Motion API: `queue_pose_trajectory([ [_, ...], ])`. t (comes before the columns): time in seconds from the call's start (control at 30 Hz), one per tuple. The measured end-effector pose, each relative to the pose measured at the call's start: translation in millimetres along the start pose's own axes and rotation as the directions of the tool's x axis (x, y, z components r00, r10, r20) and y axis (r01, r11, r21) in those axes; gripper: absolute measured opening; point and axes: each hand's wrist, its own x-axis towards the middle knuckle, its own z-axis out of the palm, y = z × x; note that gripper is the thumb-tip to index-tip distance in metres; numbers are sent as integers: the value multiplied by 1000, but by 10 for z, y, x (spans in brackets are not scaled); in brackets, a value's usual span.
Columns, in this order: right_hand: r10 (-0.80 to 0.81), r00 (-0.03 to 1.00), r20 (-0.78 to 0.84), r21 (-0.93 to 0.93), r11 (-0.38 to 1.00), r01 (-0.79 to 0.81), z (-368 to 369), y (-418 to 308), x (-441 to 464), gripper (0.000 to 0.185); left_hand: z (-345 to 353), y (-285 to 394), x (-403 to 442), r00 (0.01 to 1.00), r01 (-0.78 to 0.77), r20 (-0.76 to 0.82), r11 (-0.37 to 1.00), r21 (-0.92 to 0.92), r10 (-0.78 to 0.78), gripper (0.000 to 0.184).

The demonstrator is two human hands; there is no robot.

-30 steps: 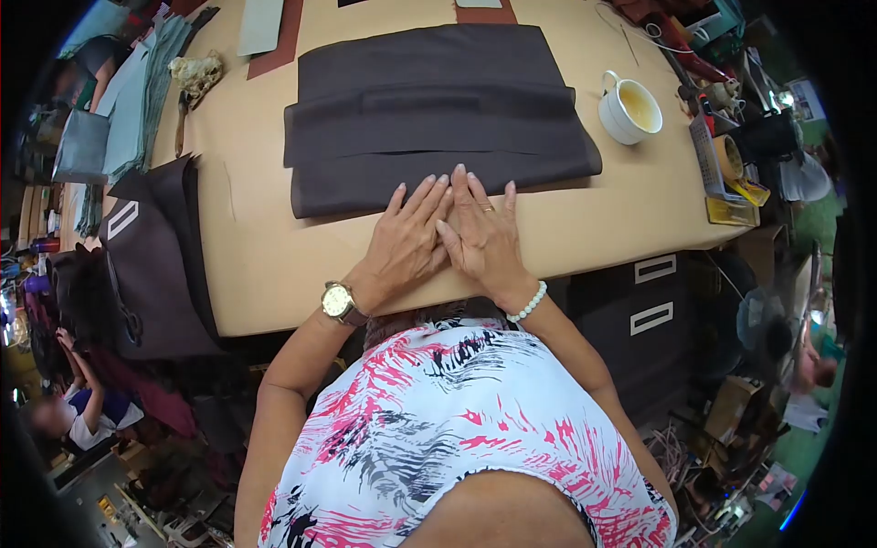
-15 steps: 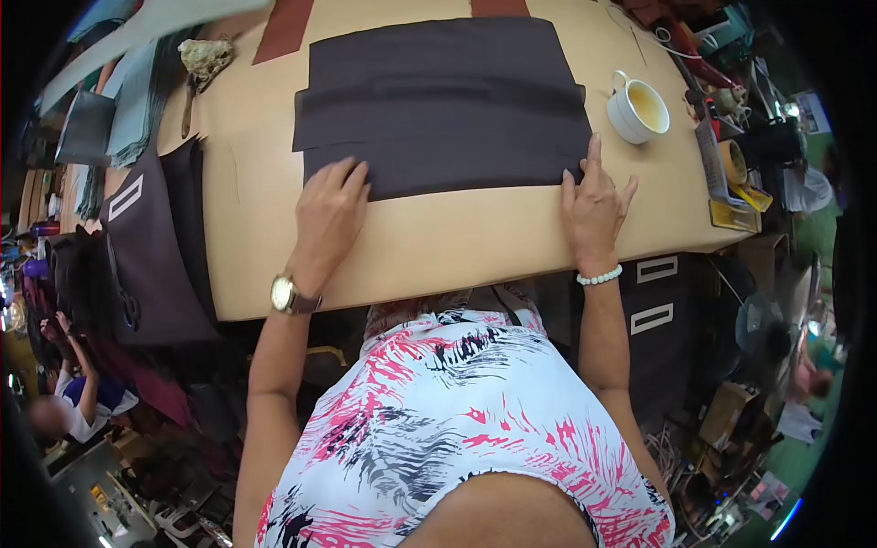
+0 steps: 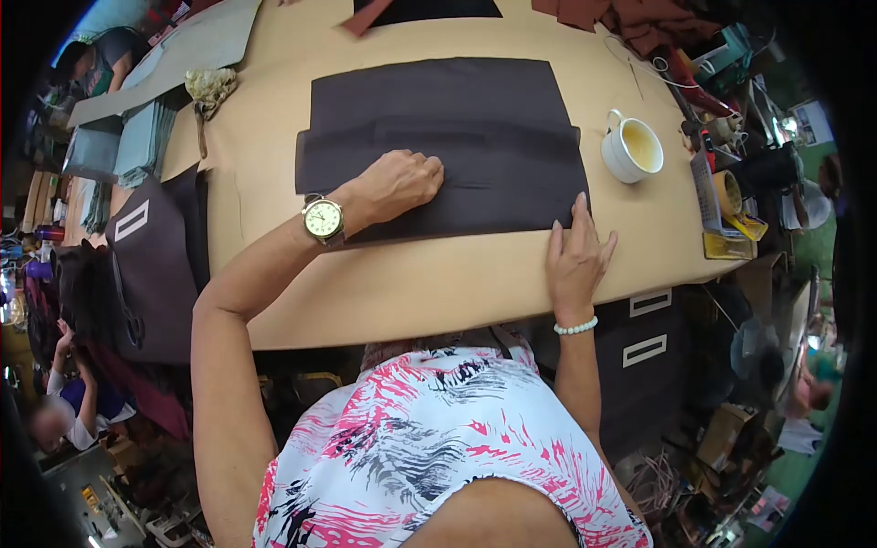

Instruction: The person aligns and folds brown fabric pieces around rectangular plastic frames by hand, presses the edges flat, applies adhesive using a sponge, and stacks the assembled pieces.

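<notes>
A dark brown sheet of leather-like material [image 3: 365, 100], made of overlapping layers, lies flat on the table in front of me. My left hand [image 3: 399, 185], with a watch [image 3: 322, 219] at the wrist, is curled into a fist and rests on the sheet left of its middle; nothing shows in its fingers, though their undersides are hidden. Small creases show just right of the fist. At the sheet's lower right corner is my right hand [image 3: 579, 256], fingers spread, the index fingertip on the sheet's edge. A white cup [image 3: 630, 149] holding yellowish stuff stands beyond it.
The table [image 3: 457, 283] carries a pale lump [image 3: 210, 87] and a wooden-handled tool [image 3: 201, 132] at left. Grey sheets [image 3: 142, 142] are stacked behind. Dark panels [image 3: 155, 265] hang over the left edge. Reddish-brown pieces [image 3: 594, 14] lie at the far side. A person [image 3: 100, 64] is at upper left.
My left hand has moved from the sheet's lower left edge to the right and inward, closing into a fist. My right hand stays at the right corner. The whole view has shifted, showing more of the table's far side.
</notes>
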Motion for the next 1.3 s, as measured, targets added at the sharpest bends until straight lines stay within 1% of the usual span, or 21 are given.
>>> queue_pose_trajectory([
  [0.07,-19,1000,-23,18,1000,19,6,11,8,51,-77,-141,86,998,62,-10,985,-162,-64,12],
  [0.1,-26,999,-36,26,999,27,9,14,9,50,-131,-260,157,986,119,-90,963,-240,-144,5],
  [0.13,-25,999,-32,26,999,25,8,16,13,50,-207,-396,239,967,194,-115,952,-238,-226,6],
  [0.2,-16,1000,-25,20,1000,17,-4,17,14,49,-293,-729,429,939,257,-158,930,-262,-304,15],
  [0.27,10,1000,-21,33,999,-9,-21,-3,24,49,-251,-1024,637,894,355,-176,891,-285,-412,24],
  [0.3,17,1000,-20,33,999,-17,-30,-7,27,50,-182,-1163,729,881,412,-128,871,-266,-456,28],
  [0.4,38,999,-21,51,998,-37,-43,-6,40,50,258,-1507,889,860,442,-158,863,-245,-485,22],
  [0.47,45,999,-16,51,998,-45,-32,3,36,49,403,-1590,971,862,471,-72,845,-252,-502,24],
  [0.5,45,999,-28,45,998,-44,-29,11,47,49,427,-1607,990,873,445,-88,857,-259,-480,27],
  [0.6,40,999,-34,37,999,-38,-50,-13,62,48,503,-1604,990,833,472,-161,831,-296,-530,30],
  [0.63,38,999,-24,37,999,-37,-83,-12,92,48,395,-1532,958,812,511,-128,799,-317,-570,34],
  [0.73,37,999,11,94,995,-38,-108,72,346,49,191,-1298,711,753,501,-320,816,-286,-575,32],
  [0.8,14,1000,14,150,989,-16,-66,101,592,52,78,-1140,402,676,575,-398,782,-242,-620,37],
  [0.87,-44,999,-7,199,979,44,25,40,894,56,73,-1021,40,555,736,-380,650,-192,-740,43],
  [0.93,-167,973,-162,126,974,188,272,-10,1143,66,-44,-864,-234,335,910,-175,366,-194,-926,48],
  [1.03,-87,991,-105,-76,994,80,590,-133,1373,72,30,-688,-550,188,975,-58,193,-112,-981,50],
  [1.13,91,991,103,35,995,-95,547,-314,1505,74,172,-668,-603,163,968,-101,179,-176,-981,55],
  [1.17,102,991,84,97,989,-110,540,-323,1536,80,187,-699,-611,136,964,-45,143,-225,-990,54],
  [1.23,179,972,149,156,967,-202,454,-348,1626,85,173,-793,-536,94,948,75,66,-311,-993,52],
  [1.27,219,959,181,183,950,-251,434,-332,1693,87,208,-849,-543,93,932,83,57,-359,-992,53],
  [1.3,206,970,125,237,944,-231,614,-208,1770,96,283,-929,-566,93,912,91,48,-407,-992,55],
])
